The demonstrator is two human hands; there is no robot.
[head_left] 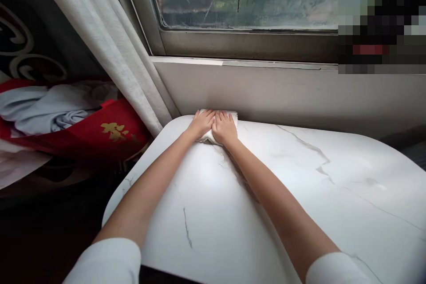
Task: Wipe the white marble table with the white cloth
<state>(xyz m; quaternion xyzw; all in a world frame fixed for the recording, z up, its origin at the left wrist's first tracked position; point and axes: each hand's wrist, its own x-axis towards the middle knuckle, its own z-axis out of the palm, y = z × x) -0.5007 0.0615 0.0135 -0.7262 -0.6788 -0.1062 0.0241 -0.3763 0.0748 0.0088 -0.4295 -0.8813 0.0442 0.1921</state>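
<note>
A white folded cloth (210, 137) lies on the white marble-patterned table (213, 199), at its far edge beside the wall under the window. My left hand (202, 124) rests flat on the cloth's left part with its fingers stretched out toward the wall. Next to it, my right hand (224, 127) presses palm down on the right part, fingers extended and a little apart. The two hands touch or nearly touch at the thumbs. Both palms hide much of the cloth.
A pale curtain (109, 40) hangs at the left of the window (253, 0). Left of the table, a red bag (116, 135) with a gold mark holds grey cloth (56, 106). The upper right corner is pixelated.
</note>
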